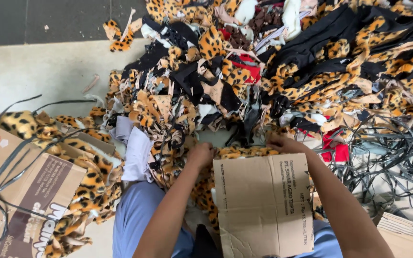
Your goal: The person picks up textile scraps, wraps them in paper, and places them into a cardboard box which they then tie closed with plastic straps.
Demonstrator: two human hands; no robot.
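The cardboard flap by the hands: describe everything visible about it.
The cardboard flap is a plain brown corrugated panel, creased, with dark print running sideways along its right and left edges. Its lower left corner is torn and ragged. It lies flat in front of the person, over leopard-print fabric scraps. The left hand rests at its top left corner, the right hand at its top edge; the right forearm crosses its right side.

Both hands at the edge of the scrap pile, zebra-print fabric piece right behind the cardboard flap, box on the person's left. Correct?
Not quite: the head view shows leopard-print fabric, not zebra-print, behind the cardboard flap. The rest holds: left hand and right hand are at the edge of the scrap pile, with a box on the person's left.
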